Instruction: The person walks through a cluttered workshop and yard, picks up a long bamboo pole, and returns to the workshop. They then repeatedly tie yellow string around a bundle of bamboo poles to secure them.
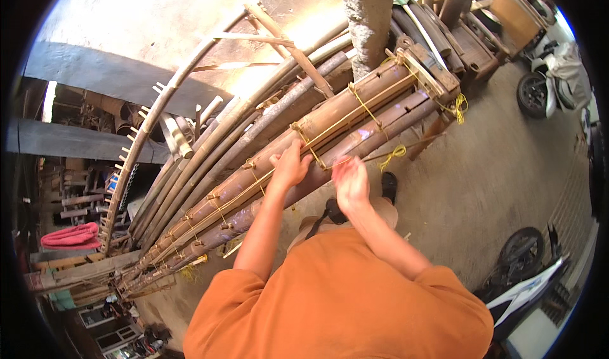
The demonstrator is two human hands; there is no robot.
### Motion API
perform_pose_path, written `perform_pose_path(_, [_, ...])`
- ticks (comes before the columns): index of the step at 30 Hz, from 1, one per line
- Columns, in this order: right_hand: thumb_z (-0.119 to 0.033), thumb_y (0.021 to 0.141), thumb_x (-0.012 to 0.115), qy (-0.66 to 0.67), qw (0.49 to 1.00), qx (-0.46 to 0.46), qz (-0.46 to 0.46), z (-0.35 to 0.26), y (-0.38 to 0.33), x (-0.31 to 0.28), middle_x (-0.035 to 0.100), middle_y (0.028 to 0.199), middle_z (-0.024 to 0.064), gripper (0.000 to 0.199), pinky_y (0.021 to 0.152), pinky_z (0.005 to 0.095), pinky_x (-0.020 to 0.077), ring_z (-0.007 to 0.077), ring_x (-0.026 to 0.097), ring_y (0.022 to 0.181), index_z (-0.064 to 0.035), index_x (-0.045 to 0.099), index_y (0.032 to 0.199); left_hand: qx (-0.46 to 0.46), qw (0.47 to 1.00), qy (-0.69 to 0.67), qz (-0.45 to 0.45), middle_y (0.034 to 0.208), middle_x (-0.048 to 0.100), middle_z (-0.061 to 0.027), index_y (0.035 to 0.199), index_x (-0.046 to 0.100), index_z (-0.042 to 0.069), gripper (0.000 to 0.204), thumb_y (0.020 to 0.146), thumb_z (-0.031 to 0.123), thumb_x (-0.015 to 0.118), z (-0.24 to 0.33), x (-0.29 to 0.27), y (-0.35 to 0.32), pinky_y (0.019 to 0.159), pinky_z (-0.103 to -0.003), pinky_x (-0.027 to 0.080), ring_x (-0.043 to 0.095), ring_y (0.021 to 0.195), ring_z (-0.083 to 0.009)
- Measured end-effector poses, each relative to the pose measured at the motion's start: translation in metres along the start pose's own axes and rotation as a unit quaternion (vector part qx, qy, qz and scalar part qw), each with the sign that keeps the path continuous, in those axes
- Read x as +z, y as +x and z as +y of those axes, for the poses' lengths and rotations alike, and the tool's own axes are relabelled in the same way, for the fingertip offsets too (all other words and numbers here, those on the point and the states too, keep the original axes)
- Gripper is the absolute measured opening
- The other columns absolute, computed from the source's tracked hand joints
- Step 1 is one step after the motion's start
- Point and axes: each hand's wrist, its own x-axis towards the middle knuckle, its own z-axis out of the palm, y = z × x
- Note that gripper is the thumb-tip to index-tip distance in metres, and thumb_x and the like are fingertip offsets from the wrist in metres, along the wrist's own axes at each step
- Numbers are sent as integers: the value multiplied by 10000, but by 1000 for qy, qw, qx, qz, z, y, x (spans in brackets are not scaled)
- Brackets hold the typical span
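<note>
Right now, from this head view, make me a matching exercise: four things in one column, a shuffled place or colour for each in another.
Things:
1. left hand
2. cloth
3. shirt
4. cord loops beside the right hand

Places and colours:
A. orange
B. at the lashed poles
C. yellow
D. pinkish red

Pairs: 1-B, 2-D, 3-A, 4-C

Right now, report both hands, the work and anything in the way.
Left hand against two long brown round poles. Right hand blurred, beside thin yellow cord lashing; grip unclear. Cord bands cross the poles; nothing visibly blocks either hand.
</note>
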Motion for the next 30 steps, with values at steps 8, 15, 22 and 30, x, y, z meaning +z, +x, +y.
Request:
perform_pose_path(8, [-494, 977, 465, -836, 405, -345, -137, -9, 118, 110, 680, 937, 151, 480, 766, 494, 463, 347, 635, 854, -98, 736, 967, 5, 997, -25, 71, 931, 707, -212, 1068, 678, 103, 283, 970, 314, 517, -6, 25, 13, 878, -548, 317, 646, 946, -429])
perform_pose_path(15, [-328, 1008, 516, -579, 641, -118, -490, -63, 55, 109, 605, 687, 142, 398, 611, 404, 450, 227, 531, 602, -22, 598, 766, -22, 992, -109, 56, 935, 706, -188, 1022, 691, 86, 298, 1010, 311, 497, -20, 18, 1, 920, -494, 366, 652, 952, -342])
perform_pose_path(22, [-292, 942, 551, -682, 612, -115, -383, -6, -12, 2, 609, 620, 201, 434, 736, 486, 492, 395, 625, 677, -32, 616, 601, 39, 907, -406, 101, 736, 657, -31, 959, 697, 25, 218, 1003, 177, 547, 4, -21, 53, 631, -272, 473, 581, 673, -99])
perform_pose_path(30, [-220, 926, 541, -780, 479, -154, -374, 34, -52, 23, 701, 1041, 208, 388, 963, 458, 481, 364, 667, 970, 24, 614, 1219, -82, 992, -99, -3, 1009, 707, -214, 1117, 698, 72, 342, 983, 338, 531, -54, -9, 142, 861, -412, 507, 681, 977, -340])
